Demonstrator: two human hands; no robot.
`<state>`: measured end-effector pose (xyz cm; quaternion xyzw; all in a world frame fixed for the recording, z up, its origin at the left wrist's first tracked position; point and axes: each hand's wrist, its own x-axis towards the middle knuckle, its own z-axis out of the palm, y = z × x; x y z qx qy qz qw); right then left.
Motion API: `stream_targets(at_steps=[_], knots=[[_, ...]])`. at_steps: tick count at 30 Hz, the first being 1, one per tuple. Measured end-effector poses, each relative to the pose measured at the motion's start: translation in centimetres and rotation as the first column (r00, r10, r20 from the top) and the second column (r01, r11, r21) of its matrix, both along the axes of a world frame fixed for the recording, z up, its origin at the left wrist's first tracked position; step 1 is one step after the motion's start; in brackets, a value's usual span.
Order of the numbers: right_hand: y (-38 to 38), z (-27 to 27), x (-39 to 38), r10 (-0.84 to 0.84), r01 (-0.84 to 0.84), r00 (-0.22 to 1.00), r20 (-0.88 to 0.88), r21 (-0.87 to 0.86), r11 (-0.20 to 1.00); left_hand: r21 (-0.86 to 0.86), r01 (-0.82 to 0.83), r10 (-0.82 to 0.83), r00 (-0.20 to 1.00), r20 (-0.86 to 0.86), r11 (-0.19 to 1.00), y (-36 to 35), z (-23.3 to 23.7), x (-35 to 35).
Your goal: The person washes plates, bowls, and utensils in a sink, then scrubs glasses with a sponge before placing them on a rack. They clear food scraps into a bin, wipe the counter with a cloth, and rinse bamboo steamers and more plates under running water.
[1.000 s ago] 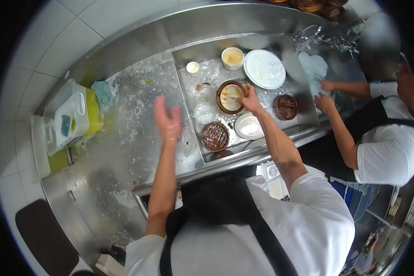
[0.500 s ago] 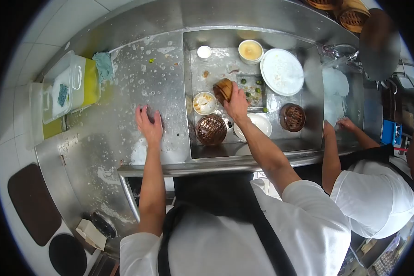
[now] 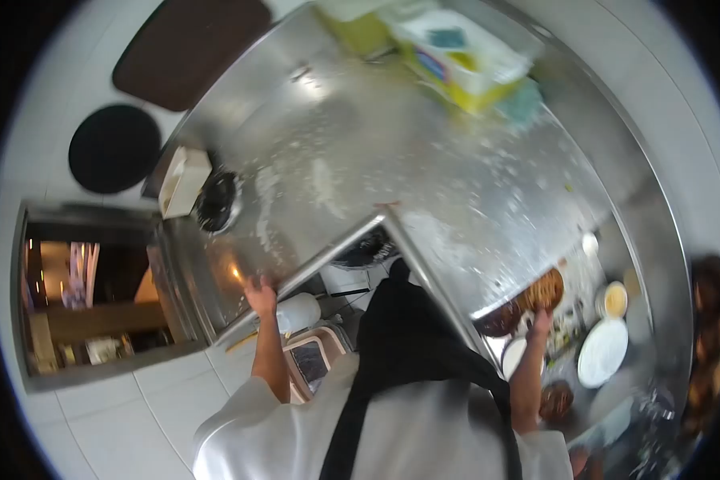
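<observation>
My right hand point(image 3: 541, 322) grips a brown woven bamboo steamer basket point(image 3: 545, 289), held at the near left side of the sink. A darker steamer basket point(image 3: 501, 320) is beside it, and another point(image 3: 556, 399) lies further right in the sink. Past my right hand are a large white plate point(image 3: 603, 353), a bowl with yellowish contents point(image 3: 614, 301) and a small white cup point(image 3: 590, 243). My left hand point(image 3: 261, 297), empty with its fingers apart, is at the front edge of the steel counter point(image 3: 352, 160); blur hides whether it touches the metal.
A tub of yellow-green liquid point(image 3: 466, 94) with a green cloth point(image 3: 522, 106) stands at the back. A black round item point(image 3: 217, 202) and a white carton point(image 3: 184, 184) lie at left. Beneath the counter rail point(image 3: 328, 260) are a bin point(image 3: 302, 350) and a white container point(image 3: 299, 313).
The view has swung left, now showing the counter corner and a wall opening. My left hand has moved left along the counter; the steamer basket, still in my right hand, now shows its woven face.
</observation>
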<state>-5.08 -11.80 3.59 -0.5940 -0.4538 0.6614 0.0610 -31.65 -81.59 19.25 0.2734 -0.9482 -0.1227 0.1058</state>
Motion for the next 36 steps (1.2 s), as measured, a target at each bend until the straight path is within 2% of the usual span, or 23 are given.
stream_targets(at_steps=[1,3,6,8,9,10,12,14,15,17,20,21,22,23,24,26,28,29,30,31,32,33,36], knots=[[1.5,-1.4,0.6,-0.022,0.023,1.0,0.023,-0.067,0.997,0.012,-0.049,0.049,0.999,-0.007,0.999,-3.1,0.2,0.8],[3.7,-4.2,2.6,0.031,-0.068,0.958,-0.286,-0.12,0.99,0.098,-0.273,0.28,0.959,-0.054,0.957,-8.5,-0.2,1.3],[-0.7,3.3,1.7,-0.123,0.079,0.947,-0.295,-0.158,0.984,0.137,-0.409,0.43,0.878,-0.208,0.902,-15.6,-1.3,-2.7],[-4.0,6.1,1.7,-0.104,0.067,0.979,-0.174,-0.21,0.975,0.345,-0.152,0.251,0.932,-0.263,0.926,-17.2,-2.9,-5.4],[-4.9,7.1,2.3,-0.054,0.023,0.991,-0.121,-0.24,0.971,0.034,-0.101,0.107,0.93,-0.352,0.994,-16.6,-4.9,-6.6],[-4.2,4.0,4.9,0.541,-0.521,0.835,-0.104,0.166,0.837,-0.294,-0.05,-0.072,0.918,-0.39,0.955,-15.3,-6.3,-8.2],[-6.8,3.3,4.1,0.741,-0.738,0.671,0.005,0.097,0.668,0.139,-0.073,0.128,0.884,-0.449,0.988,-10.9,-5.0,-13.1],[-10.0,6.5,1.7,0.656,-0.673,0.708,0.262,-0.033,0.739,0.282,0.184,-0.048,0.903,-0.428,0.942,-2.4,-2.4,-16.7],[-11.0,8.2,1.1,0.612,-0.646,0.698,0.372,-0.044,0.762,0.556,0.338,-0.11,0.909,-0.402,0.759,2.1,-3.2,-17.7],[-12.3,11.7,-0.4,0.517,-0.615,0.639,0.569,-0.027,0.788,0.559,0.743,-0.58,0.653,-0.487,0.367,9.2,-2.8,-17.3],[-11.3,14.5,-2.1,0.183,-0.501,0.592,0.785,0.18,0.846,0.574,0.702,-0.458,0.711,-0.534,0.421,9.3,-0.5,-25.1],[-10.2,13.9,0.9,0.122,-0.428,0.738,0.663,0.321,0.845,0.375,0.734,-0.288,0.602,-0.745,0.566,5.1,-4.6,-31.5],[-9.1,13.5,3.9,0.084,-0.34,0.856,0.51,0.435,0.834,0.372,0.727,-0.269,0.6,-0.754,0.577,4.6,-4.4,-34.2],[-10.3,15.4,5.7,-0.16,0.019,0.892,0.422,0.32,0.947,0.343,0.69,-0.292,0.628,-0.721,0.637,3.5,-4.8,-35.3],[-10.7,15.7,9.9,0.136,-0.455,0.78,0.611,0.405,0.793,0.307,0.663,-0.327,0.653,-0.683,0.682,2.6,-5.2,-36.3],[-11.3,14.7,11.9,0.298,-0.795,0.546,0.783,0.372,0.479,0.209,0.647,-0.405,0.663,-0.629,0.733,3.2,-5.3,-40.6],[-12.7,15.7,13.7,-0.02,-0.983,0.105,0.994,0.107,0.15,0.603,0.66,-0.416,0.751,-0.513,0.448,13.9,-5.9,-34.1],[-13.8,16.6,11.6,-0.024,-0.98,0.11,0.994,0.113,0.167,0.645,0.697,-0.457,0.707,-0.54,0.315,19.3,-7.2,-30.9],[-14.6,17.4,9.1,0.001,-0.95,0.29,0.957,0.288,0.123,0.768,0.633,-0.506,0.696,-0.51,0.097,23.7,-7.8,-27.6],[-16.2,18.2,6.9,0.032,-0.889,0.455,0.89,0.451,0.085,0.914,0.382,-0.551,0.738,-0.39,-0.136,26.4,-7.9,-25.6],[-15.8,18.8,7.4,0.217,-0.841,0.484,0.848,0.382,0.382,0.958,0.157,-0.597,0.754,-0.274,-0.24,27.2,-6.9,-25.6],[-16.1,19.2,8.1,0.14,-0.735,0.608,0.782,0.487,0.472,0.669,0.742,-0.528,0.587,-0.614,0.048,27.1,-6.4,-27.8],[-20.5,22.5,13.0,-0.042,-0.265,0.911,0.411,0.659,0.704,0.405,0.778,-0.391,0.603,-0.695,0.48,19.6,-3.8,-43.7]])
